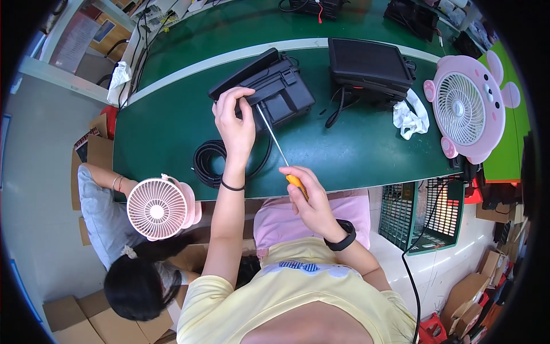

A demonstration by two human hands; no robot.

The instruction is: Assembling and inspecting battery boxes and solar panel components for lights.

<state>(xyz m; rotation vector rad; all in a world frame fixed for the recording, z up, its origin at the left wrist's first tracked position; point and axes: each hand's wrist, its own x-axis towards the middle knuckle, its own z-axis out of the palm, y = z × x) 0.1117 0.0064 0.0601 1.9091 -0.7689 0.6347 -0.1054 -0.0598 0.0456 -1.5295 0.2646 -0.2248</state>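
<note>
A black boxy device (281,92) with a raised flap lies tilted on the green table. My left hand (236,117) rests on its near left side, thumb and fingers curved around the edge. In my right hand (312,203) is a screwdriver with a yellow handle (297,184). Its long metal shaft (274,135) slants up to the left, and the tip meets the device close to my left thumb. Exactly what the tip touches is too small to tell. A coiled black cable (209,163) lies beside my left wrist.
Right of the device stands another black unit with a screen (366,60). Crumpled white paper (409,120) and a pink fan (461,109) are farther right. A small pink fan (157,209) sits by the near left edge, next to another person (134,284). A green crate (421,215) stands below.
</note>
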